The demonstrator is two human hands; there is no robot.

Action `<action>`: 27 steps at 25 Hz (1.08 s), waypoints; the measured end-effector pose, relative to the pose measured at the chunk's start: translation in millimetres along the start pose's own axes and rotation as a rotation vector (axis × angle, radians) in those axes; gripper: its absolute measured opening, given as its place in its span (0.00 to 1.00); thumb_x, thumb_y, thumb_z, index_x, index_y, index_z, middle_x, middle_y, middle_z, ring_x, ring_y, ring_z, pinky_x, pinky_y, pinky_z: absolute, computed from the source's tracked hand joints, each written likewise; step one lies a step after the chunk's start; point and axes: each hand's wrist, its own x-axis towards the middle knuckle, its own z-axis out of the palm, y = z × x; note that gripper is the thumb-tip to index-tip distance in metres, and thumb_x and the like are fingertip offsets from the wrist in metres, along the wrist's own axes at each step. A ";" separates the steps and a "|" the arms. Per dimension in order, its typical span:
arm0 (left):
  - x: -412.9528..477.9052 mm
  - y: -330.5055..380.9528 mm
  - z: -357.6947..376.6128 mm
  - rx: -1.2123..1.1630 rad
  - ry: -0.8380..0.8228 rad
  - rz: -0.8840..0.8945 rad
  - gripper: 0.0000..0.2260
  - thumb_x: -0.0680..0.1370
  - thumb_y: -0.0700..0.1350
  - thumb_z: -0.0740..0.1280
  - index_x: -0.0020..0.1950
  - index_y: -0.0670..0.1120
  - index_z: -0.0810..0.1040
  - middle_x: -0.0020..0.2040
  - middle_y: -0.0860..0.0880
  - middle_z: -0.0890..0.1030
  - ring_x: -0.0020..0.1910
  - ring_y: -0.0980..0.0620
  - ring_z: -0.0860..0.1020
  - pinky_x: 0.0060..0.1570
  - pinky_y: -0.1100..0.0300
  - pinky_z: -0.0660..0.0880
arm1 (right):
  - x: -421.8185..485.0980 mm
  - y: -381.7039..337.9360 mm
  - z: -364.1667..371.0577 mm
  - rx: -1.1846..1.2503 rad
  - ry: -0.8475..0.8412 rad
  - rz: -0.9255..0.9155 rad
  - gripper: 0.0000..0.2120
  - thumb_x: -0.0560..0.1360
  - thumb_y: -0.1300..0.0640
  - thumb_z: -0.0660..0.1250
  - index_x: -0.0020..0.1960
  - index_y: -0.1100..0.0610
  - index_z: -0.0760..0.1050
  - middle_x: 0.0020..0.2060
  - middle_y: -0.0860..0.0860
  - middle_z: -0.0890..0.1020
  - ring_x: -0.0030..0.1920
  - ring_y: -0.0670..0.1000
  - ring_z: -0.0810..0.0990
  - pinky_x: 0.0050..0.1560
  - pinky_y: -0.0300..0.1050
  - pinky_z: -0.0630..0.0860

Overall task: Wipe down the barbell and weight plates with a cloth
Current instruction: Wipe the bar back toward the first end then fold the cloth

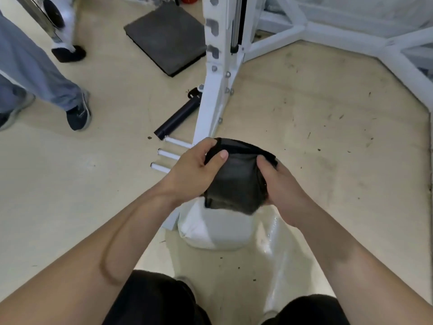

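A black cloth (236, 177) is held bunched in front of me, above the floor. My left hand (194, 170) grips its left side, thumb laid across the top. My right hand (281, 184) grips its right edge. A weight plate (52, 11) hangs on a bar at the top left, partly cut off by the frame edge. No barbell shaft is clearly visible.
A white rack upright (218, 73) stands just beyond my hands, with three white pegs (167, 154) and a black tube (178, 118) at its base. A dark mat (166, 38) lies behind. A white bag (215, 228) sits below the cloth. Another person's legs (35, 73) stand at left.
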 end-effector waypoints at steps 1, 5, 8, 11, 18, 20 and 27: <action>8.5 -17.5 0.7 0.024 -0.007 -0.009 0.11 0.83 0.57 0.64 0.61 0.53 0.78 0.53 0.51 0.85 0.55 0.49 0.84 0.54 0.51 0.82 | 17.1 16.3 -0.4 0.023 -0.053 0.020 0.15 0.82 0.38 0.60 0.63 0.41 0.78 0.59 0.46 0.85 0.58 0.52 0.85 0.56 0.62 0.83; 40.1 -68.9 -0.8 -0.171 -0.140 -0.301 0.10 0.85 0.52 0.64 0.62 0.49 0.79 0.50 0.50 0.88 0.47 0.51 0.87 0.46 0.52 0.85 | 71.2 52.5 2.7 0.081 -0.220 0.194 0.18 0.84 0.44 0.61 0.64 0.54 0.80 0.56 0.55 0.87 0.56 0.57 0.87 0.56 0.53 0.82; 74.3 -110.1 16.4 0.028 -0.078 -0.291 0.09 0.84 0.52 0.64 0.59 0.49 0.79 0.48 0.47 0.86 0.44 0.47 0.85 0.41 0.56 0.83 | 106.8 79.4 4.9 -0.179 -0.161 0.139 0.16 0.84 0.44 0.61 0.61 0.52 0.80 0.55 0.55 0.86 0.49 0.60 0.87 0.51 0.58 0.83; 98.2 -143.3 35.7 0.252 0.068 -0.172 0.09 0.84 0.51 0.63 0.57 0.46 0.75 0.45 0.50 0.80 0.44 0.53 0.78 0.38 0.62 0.70 | 130.7 103.7 10.5 -0.345 0.068 -0.145 0.12 0.81 0.44 0.64 0.54 0.52 0.77 0.52 0.54 0.84 0.51 0.58 0.84 0.55 0.61 0.82; 98.9 -182.6 35.1 0.144 0.085 0.102 0.06 0.78 0.35 0.69 0.50 0.45 0.76 0.45 0.51 0.80 0.44 0.58 0.78 0.46 0.69 0.73 | 142.0 148.7 10.7 -0.250 0.079 -0.409 0.10 0.77 0.61 0.69 0.50 0.46 0.76 0.42 0.47 0.86 0.44 0.49 0.84 0.50 0.45 0.80; 96.8 -191.9 24.3 0.273 -0.041 0.108 0.08 0.74 0.34 0.69 0.45 0.47 0.77 0.45 0.54 0.81 0.46 0.54 0.80 0.51 0.60 0.77 | 144.2 152.9 5.7 -0.380 -0.059 -0.458 0.13 0.71 0.69 0.68 0.45 0.51 0.77 0.40 0.44 0.83 0.41 0.45 0.81 0.45 0.40 0.74; 80.1 -211.9 25.7 0.794 -0.320 -0.193 0.16 0.74 0.34 0.63 0.46 0.53 0.85 0.54 0.54 0.83 0.56 0.51 0.82 0.59 0.54 0.80 | 139.4 187.9 10.8 -1.214 -0.543 -0.406 0.08 0.63 0.50 0.73 0.39 0.37 0.82 0.48 0.43 0.75 0.53 0.51 0.76 0.54 0.44 0.78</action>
